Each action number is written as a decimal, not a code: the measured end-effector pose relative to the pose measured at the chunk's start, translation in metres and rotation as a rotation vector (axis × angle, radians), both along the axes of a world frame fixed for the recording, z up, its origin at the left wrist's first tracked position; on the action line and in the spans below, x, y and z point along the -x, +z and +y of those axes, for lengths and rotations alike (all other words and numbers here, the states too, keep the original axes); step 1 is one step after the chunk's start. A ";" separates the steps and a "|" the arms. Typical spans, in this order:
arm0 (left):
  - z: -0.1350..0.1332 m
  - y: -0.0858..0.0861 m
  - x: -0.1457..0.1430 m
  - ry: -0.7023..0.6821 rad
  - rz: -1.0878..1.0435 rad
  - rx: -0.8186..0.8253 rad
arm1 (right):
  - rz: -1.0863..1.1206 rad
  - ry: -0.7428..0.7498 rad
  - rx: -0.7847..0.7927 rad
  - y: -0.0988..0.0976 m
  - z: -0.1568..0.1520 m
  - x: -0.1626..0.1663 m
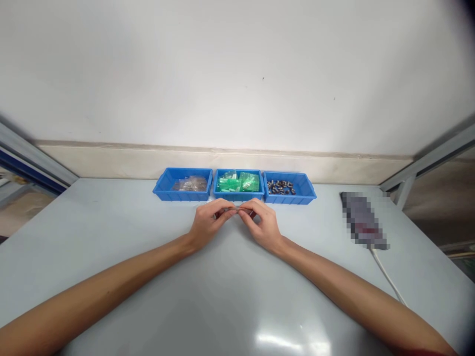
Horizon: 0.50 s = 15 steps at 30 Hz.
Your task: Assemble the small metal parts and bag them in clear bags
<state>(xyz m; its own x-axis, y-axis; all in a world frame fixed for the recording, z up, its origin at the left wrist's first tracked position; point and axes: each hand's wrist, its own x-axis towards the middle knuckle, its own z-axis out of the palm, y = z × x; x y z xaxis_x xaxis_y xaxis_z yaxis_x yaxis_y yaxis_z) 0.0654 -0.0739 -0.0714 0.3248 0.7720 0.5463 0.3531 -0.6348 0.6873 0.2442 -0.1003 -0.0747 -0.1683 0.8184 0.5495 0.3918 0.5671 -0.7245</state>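
My left hand [210, 220] and my right hand [262, 222] meet fingertip to fingertip above the table, just in front of the middle bin. Both are closed in a pinch, thumbs against fingers. Whatever lies between the fingertips is too small and too covered to name. Behind them stands the middle blue bin [239, 196], holding green plastic packets [248, 182]. To its left, another blue bin [181, 196] contains clear plastic bags [192, 183]. Small dark metallic parts [281, 187] lie in the right blue bin [302, 199].
A blurred-out dark flat object [363, 220] lies at the right of the grey table [166, 301], with a white cable [388, 277] running from it toward the front. A wall [237, 74] closes off the back. Metal frame posts [404, 193] stand at both sides.
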 end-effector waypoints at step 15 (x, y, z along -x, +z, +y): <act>-0.002 -0.001 0.002 0.051 0.024 0.044 | -0.025 -0.022 0.024 0.000 -0.001 0.001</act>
